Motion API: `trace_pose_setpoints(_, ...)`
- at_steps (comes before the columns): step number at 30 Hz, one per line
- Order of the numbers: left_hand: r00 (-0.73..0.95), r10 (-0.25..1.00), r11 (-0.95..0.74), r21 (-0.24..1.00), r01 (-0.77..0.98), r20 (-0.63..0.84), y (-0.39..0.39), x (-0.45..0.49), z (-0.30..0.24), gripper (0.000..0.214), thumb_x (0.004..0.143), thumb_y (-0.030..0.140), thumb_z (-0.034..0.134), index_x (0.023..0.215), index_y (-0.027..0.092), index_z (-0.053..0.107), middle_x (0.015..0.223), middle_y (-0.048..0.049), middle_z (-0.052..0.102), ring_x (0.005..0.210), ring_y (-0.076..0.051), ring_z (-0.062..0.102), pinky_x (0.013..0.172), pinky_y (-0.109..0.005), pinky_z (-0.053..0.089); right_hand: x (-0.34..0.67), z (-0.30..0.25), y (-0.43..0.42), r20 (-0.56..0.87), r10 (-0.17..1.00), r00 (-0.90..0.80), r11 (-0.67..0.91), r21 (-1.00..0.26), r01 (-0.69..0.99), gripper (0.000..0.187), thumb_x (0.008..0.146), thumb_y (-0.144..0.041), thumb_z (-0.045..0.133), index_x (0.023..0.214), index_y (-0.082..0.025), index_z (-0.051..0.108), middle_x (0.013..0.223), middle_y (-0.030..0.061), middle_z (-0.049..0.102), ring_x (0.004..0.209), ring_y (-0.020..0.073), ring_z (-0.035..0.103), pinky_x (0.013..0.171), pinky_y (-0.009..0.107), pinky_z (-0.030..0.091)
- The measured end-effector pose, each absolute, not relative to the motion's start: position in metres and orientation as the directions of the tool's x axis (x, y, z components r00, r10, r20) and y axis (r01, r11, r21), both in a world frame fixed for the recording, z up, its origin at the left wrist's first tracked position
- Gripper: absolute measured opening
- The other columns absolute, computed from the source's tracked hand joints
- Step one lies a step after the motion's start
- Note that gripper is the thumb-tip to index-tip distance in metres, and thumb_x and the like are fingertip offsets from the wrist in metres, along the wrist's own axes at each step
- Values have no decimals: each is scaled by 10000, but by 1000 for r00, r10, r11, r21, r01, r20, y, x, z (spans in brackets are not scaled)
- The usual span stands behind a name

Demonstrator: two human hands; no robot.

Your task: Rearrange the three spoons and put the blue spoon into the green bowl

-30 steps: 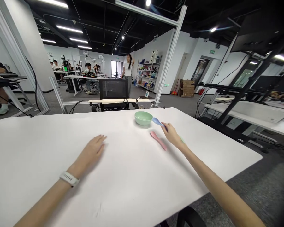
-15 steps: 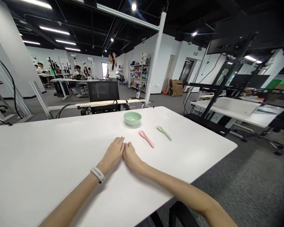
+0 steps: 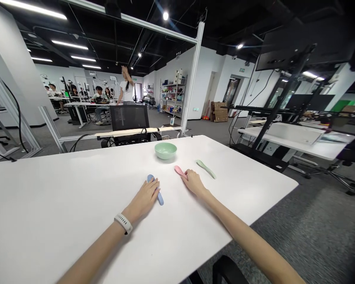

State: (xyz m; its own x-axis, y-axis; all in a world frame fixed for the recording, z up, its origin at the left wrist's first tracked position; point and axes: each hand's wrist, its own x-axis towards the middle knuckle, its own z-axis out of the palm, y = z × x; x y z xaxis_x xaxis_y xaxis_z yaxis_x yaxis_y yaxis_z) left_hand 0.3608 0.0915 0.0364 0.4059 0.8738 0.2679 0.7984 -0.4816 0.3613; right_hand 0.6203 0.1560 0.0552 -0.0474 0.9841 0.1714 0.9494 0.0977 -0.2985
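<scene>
A blue plastic spoon (image 3: 161, 199) lay on the white desk (image 3: 62, 185), both ends showing from under the left hand (image 3: 144, 196), which sat palm-down across it. Whether that grip was clenched on the spoon or only resting, I could not tell. At 2 o'clock from it, the right hand (image 3: 193, 182) rested its fingertips (image 3: 184, 176) on a pink spoon (image 3: 178, 170), mostly hidden, and its grip was just as unclear. A pale green bowl (image 3: 165, 150) sat at 1 o'clock from the left hand, and a pale green spoon (image 3: 206, 169) lay at 1 o'clock from the right hand. Farther off at 12 o'clock, a person (image 3: 126, 91) stood beyond a black mesh-backed chair (image 3: 129, 118).
</scene>
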Motion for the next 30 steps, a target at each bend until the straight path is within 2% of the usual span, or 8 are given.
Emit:
trace_pose_setpoints(3, 412, 871, -486, 355, 798, 268, 90, 361, 41, 530, 1062, 436, 289, 1448, 199, 565, 1595, -99, 545, 1540, -283, 432, 1290, -608, 339, 644, 54, 168, 271, 962, 36, 67, -359, 931, 286, 1079, -194, 342, 1132, -99, 606, 1072, 187, 724, 944, 240, 686, 804, 312, 442)
trace_pose_setpoints(6, 420, 861, -502, 344, 793, 287, 90, 364, 47, 531, 1063, 419, 289, 1474, 191, 536, 1615, -116, 520, 1561, -273, 393, 1299, -612, 321, 673, 59, 181, 328, 920, 216, -94, -351, 932, 336, 1077, -150, 264, 1210, -67, 561, 1073, 229, 722, 890, 252, 707, 731, 322, 431)
trace_pose_setpoints(9, 432, 847, -522, 336, 784, 310, 92, 373, 54, 536, 1060, 421, 294, 1487, 188, 519, 1627, -129, 506, 1573, -274, 370, 1302, -611, 324, 700, 61, 188, 286, 902, 324, -230, -319, 920, 309, 1083, -232, 368, 1194, -57, 596, 1056, 257, 735, 906, 294, 723, 702, 330, 425)
trace_pose_setpoints(13, 460, 822, -560, 327, 762, 336, 98, 395, 62, 512, 1056, 407, 302, 1481, 223, 519, 1618, -112, 530, 1578, -257, 364, 1314, -588, 318, 713, 58, 186, 200, 917, 346, -274, -315, 909, 209, 1015, -265, 571, 1056, -93, 683, 1067, 254, 751, 952, 304, 727, 702, 316, 425)
trace_pose_setpoints(18, 485, 817, -572, 329, 751, 312, 105, 426, 66, 488, 1037, 378, 357, 1480, 245, 513, 1606, -98, 550, 1548, -250, 423, 1301, -518, 370, 687, 54, 175, 220, 935, 278, -153, -457, 876, 194, 998, -229, 527, 965, -129, 690, 958, 189, 761, 837, 261, 702, 680, 305, 398)
trace_pose_setpoints(24, 481, 845, -534, 342, 773, 232, 111, 449, 63, 629, 1012, 449, 408, 1530, 93, 440, 1653, -199, 454, 1566, -310, 383, 1315, -480, 334, 641, 46, 160, 177, 983, 48, 77, -635, 768, 239, 928, -268, 566, 695, -217, 553, 724, 60, 690, 650, 174, 584, 604, 276, 345)
trace_pose_setpoints(27, 479, 853, -521, 347, 780, 205, 115, 456, 57, 775, 975, 547, 466, 1566, 56, 361, 1683, -240, 375, 1589, -338, 326, 1322, -495, 307, 630, 44, 155, 156, 988, 11, 97, -663, 742, 234, 880, -247, 580, 656, -231, 512, 683, 33, 660, 626, 159, 548, 596, 272, 341)
trace_pose_setpoints(30, 469, 864, -503, 352, 789, 183, 122, 465, 49, 911, 934, 644, 492, 1586, 38, 305, 1698, -273, 316, 1605, -357, 269, 1323, -518, 292, 631, 45, 154, 143, 989, 25, 83, -698, 711, 135, 860, -281, 617, 751, -225, 559, 681, 17, 652, 636, 170, 563, 605, 272, 365)
